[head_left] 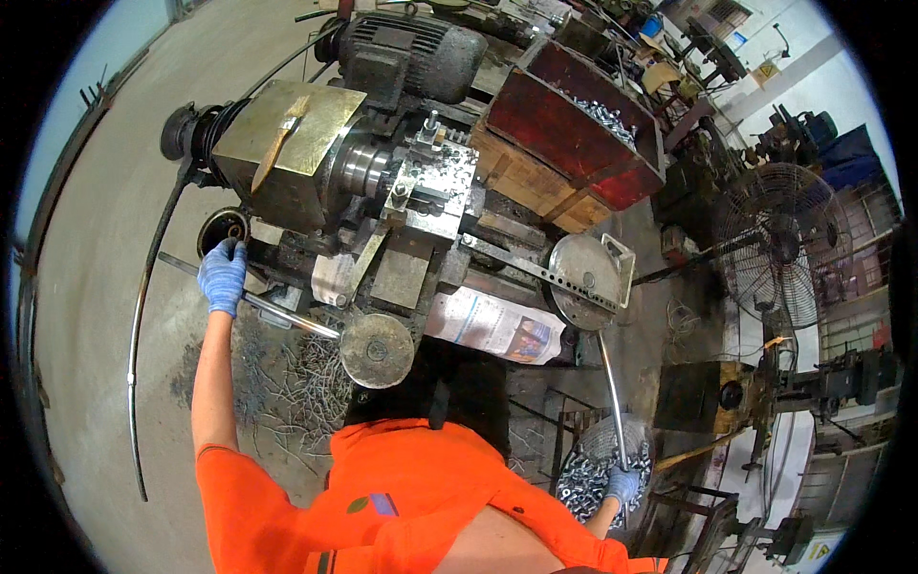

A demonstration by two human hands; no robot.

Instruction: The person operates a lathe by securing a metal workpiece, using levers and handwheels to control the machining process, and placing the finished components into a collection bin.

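Note:
My left hand, in a blue glove, is at a round dark cup-shaped fitting on the machine's left side. Its fingers are drawn together at the rim; what they hold, if anything, is hidden. A metal bar passes under this hand towards a round disc. Far to the right, my gloved right hand is over a basket of small shiny metal parts. A long steel lever comes down to this hand, which covers part of it. The right fingers look curled, but their contents cannot be made out.
Before me stands a lathe-like machine with a metal block, a brush on its cover, and a motor. A red bin of metal parts stands behind. Metal shavings litter the floor. A large fan stands right.

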